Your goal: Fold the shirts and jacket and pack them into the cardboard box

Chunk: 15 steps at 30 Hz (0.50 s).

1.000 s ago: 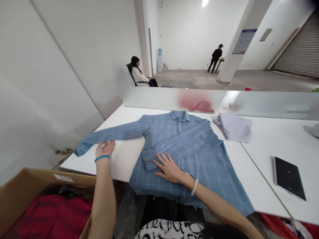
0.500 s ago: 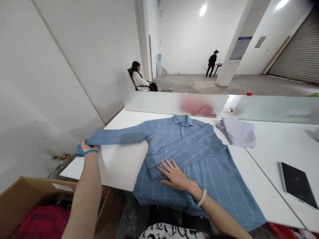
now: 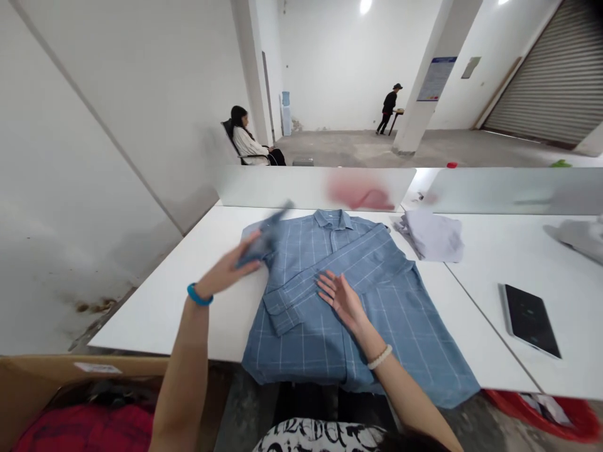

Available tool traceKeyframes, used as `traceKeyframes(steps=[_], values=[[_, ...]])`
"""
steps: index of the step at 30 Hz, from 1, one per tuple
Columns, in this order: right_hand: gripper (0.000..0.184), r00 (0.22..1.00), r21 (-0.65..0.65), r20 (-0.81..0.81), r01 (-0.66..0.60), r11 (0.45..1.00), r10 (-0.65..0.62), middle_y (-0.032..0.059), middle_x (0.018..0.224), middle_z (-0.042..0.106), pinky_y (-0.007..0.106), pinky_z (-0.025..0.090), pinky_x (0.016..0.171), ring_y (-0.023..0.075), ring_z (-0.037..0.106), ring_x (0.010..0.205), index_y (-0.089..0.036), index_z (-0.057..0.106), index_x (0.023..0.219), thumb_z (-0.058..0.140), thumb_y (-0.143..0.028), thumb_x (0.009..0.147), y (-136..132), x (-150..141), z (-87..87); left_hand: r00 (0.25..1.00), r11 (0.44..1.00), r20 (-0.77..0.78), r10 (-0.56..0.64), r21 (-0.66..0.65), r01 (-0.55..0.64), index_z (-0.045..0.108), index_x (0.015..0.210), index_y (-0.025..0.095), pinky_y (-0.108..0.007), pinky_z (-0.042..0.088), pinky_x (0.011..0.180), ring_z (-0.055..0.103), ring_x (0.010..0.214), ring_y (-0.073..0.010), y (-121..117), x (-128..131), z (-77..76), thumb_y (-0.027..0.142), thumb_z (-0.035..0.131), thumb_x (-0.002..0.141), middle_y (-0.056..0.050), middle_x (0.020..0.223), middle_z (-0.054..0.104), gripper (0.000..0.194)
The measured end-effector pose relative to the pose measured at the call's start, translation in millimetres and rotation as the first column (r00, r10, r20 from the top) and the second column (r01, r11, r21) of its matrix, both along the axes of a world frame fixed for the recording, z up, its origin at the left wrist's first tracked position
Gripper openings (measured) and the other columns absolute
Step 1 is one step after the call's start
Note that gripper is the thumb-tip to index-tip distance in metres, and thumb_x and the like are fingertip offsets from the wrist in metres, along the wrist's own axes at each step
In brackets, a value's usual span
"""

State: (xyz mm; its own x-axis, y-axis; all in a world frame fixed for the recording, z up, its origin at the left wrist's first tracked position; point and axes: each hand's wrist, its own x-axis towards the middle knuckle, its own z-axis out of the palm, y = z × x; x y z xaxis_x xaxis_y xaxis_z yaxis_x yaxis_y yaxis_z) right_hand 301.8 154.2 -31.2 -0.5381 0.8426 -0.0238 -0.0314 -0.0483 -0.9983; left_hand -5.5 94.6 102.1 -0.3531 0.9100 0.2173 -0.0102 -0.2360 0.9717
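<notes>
A blue checked shirt point(image 3: 377, 314) lies face up on the white table point(image 3: 188, 295), its collar at the far side and one sleeve folded across the chest. My left hand point(image 3: 230, 270), with a blue wristband, is closed on the cuff end of the other sleeve point(image 3: 264, 242) and holds it lifted over the shirt's left shoulder; the sleeve is smeared by motion. My right hand point(image 3: 342, 298) lies flat and open on the folded sleeve at the middle of the shirt.
A pale folded garment point(image 3: 431, 235) lies behind the shirt. A black tablet point(image 3: 527, 317) rests on the table at right. A cardboard box point(image 3: 56, 389) with red cloth stands at lower left. A frosted divider point(image 3: 311, 185) backs the table. Two people are far behind.
My left hand took hold of the outstretched sleeve at its cuff and swung it right, over the shirt's body. My right hand slid slightly up the shirt and stayed flat.
</notes>
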Motion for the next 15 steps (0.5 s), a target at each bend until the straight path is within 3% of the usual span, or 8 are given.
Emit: traceKeyframes(steps=[3, 5, 8, 11, 13, 15], values=[[0.073, 0.994, -0.299, -0.081, 0.041, 0.953, -0.069, 0.0160, 0.121, 0.061, 0.050, 0.049, 0.084, 0.0251, 0.062, 0.105, -0.021, 0.043, 0.133, -0.004, -0.058, 0.091, 10.6, 18.7, -0.7, 0.937, 0.954, -0.194, -0.289, -0.143, 0.265, 0.068, 0.091, 0.025, -0.044, 0.021, 0.112, 0.057, 0.116, -0.0255, -12.0, 53.5, -40.7, 0.019, 0.073, 0.065, -0.006, 0.110, 0.069, 0.027], [0.069, 0.988, -0.420, -0.100, 0.062, 0.905, -0.114, 0.0131, 0.101, 0.068, 0.047, 0.051, 0.078, 0.0244, 0.066, 0.091, -0.021, 0.050, 0.124, 0.004, -0.061, 0.091, 9.6, 23.9, -3.3, 0.918, 0.939, -0.243, -0.312, -0.223, 0.260, 0.069, 0.088, 0.026, -0.045, 0.015, 0.114, 0.059, 0.113, -0.0256, -14.8, 75.8, -75.7, 0.022, 0.073, 0.067, -0.006, 0.106, 0.070, 0.022], [0.047, 0.955, -0.501, -0.174, 0.125, 0.856, -0.241, 0.0058, 0.092, 0.068, 0.036, 0.053, 0.070, 0.0188, 0.066, 0.076, -0.025, 0.051, 0.122, 0.041, -0.054, 0.087, 1.3, 15.9, -7.4, 0.905, 0.958, -0.353, -0.238, -0.238, 0.159, 0.070, 0.091, 0.025, -0.047, 0.013, 0.115, 0.052, 0.122, -0.0251, -18.3, 94.7, -119.7, 0.023, 0.069, 0.071, -0.006, 0.111, 0.069, 0.020], [0.056, 0.889, -0.532, -0.262, 0.191, 0.825, -0.375, -0.0001, 0.092, 0.067, 0.027, 0.051, 0.059, 0.0144, 0.063, 0.069, -0.029, 0.049, 0.125, 0.066, -0.029, 0.072, -5.6, 0.6, -3.9, 0.754, 0.976, -0.620, -0.218, -0.160, 0.150, 0.067, 0.100, 0.023, -0.048, 0.028, 0.111, 0.053, 0.119, -0.0219, -28.7, 109.7, -136.7, 0.024, 0.052, 0.084, -0.005, 0.115, 0.066, 0.022], [0.054, 0.858, -0.527, -0.310, 0.203, 0.825, -0.409, -0.0013, 0.088, 0.067, 0.025, 0.049, 0.056, 0.0141, 0.062, 0.068, -0.026, 0.055, 0.118, 0.068, -0.022, 0.066, -7.0, -5.1, 5.9, 0.606, 0.959, -0.749, -0.267, -0.144, 0.245, 0.065, 0.104, 0.023, -0.040, 0.043, 0.100, 0.060, 0.104, -0.0182, -35.2, 121.8, -136.1, 0.020, 0.041, 0.089, -0.004, 0.107, 0.068, 0.028], [0.039, 0.834, -0.499, -0.358, 0.209, 0.841, -0.420, -0.0011, 0.082, 0.067, 0.025, 0.048, 0.056, 0.0144, 0.061, 0.068, -0.023, 0.062, 0.104, 0.067, -0.021, 0.065, -7.7, -4.8, 21.1, 0.467, 0.917, -0.821, -0.329, -0.161, 0.364, 0.064, 0.108, 0.023, -0.034, 0.047, 0.094, 0.060, 0.101, -0.0161, -34.9, 132.5, -133.7, 0.016, 0.037, 0.091, -0.004, 0.106, 0.068, 0.032]])
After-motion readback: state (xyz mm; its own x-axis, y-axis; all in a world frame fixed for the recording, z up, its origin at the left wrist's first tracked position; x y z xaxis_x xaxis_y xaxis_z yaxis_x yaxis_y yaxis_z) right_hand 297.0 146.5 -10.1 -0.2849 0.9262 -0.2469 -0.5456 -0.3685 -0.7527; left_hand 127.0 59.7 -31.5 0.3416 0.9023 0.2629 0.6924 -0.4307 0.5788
